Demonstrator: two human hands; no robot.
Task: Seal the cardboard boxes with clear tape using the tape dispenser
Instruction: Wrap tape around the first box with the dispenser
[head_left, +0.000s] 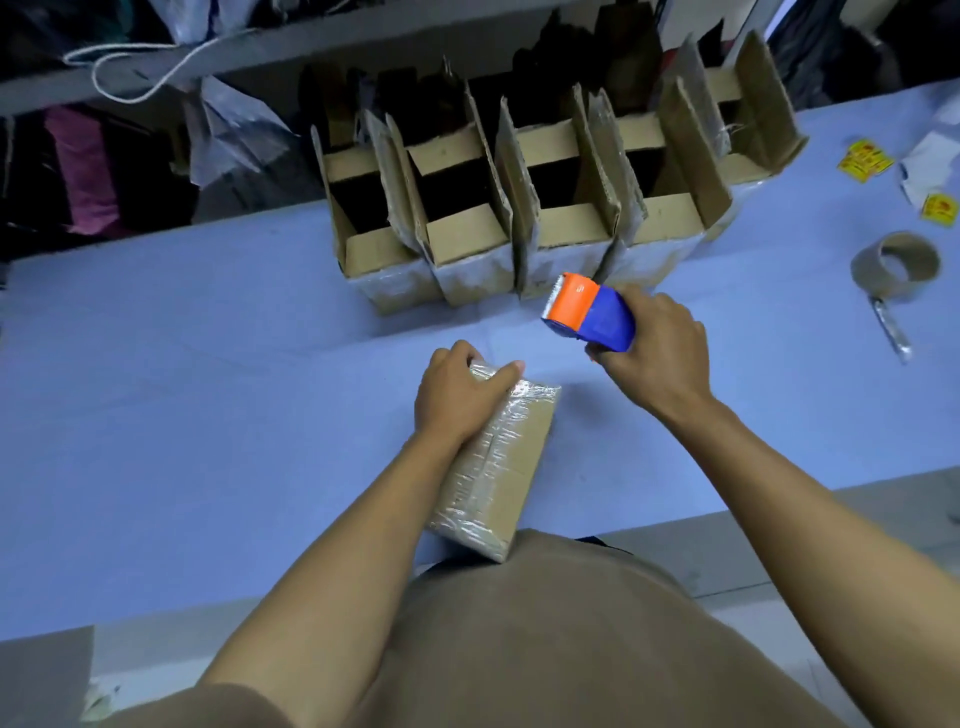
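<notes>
likely light, stiff, slick with tape: left hand (460, 397) fingers grip closed box (493, 467) at its far end; right hand (657, 348) fingers wrap tape dispenser (589, 313).

The left hand (457, 395) covers the far end of the taped box (493, 457), and the near end of this box goes behind the person's shirt (545, 639). The right hand (657, 348) hides the rear part of the tape dispenser (589, 314), so the tape roll inside cannot be seen. What lies inside the open boxes (519, 208) is too dark to tell. The print on the yellow labels (865, 160) is too small to read. The worktop (182, 415) is cut off at both sides.
</notes>
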